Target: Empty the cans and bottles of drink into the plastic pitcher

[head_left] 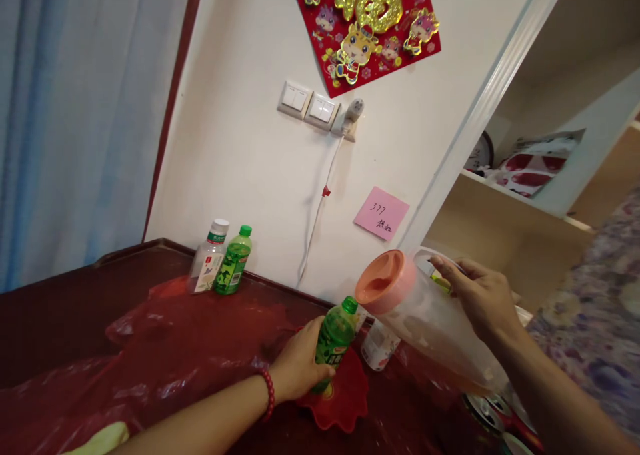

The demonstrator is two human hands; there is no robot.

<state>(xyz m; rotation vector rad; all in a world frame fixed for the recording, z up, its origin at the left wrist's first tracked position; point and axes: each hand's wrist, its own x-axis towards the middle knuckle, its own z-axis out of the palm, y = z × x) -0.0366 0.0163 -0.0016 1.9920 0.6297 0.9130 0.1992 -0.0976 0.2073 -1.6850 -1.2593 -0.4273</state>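
My left hand [299, 367] is wrapped round a green bottle [334, 338] with a green cap, which stands on a red scalloped dish [345, 398]. My right hand [483, 296] grips the handle of a clear plastic pitcher [425, 321] with a pink lid [385, 281]. The pitcher is tilted, its lid end close above the bottle's cap. A small white jar [379, 345] stands just behind the bottle, partly hidden by the pitcher.
A clear bottle [209, 257] and a second green bottle [233, 261] stand against the wall on the dark red table [60, 308], which is covered by a red plastic sheet [200, 335]. A cable [320, 201] hangs from the wall socket. Cans [493, 418] lie at lower right.
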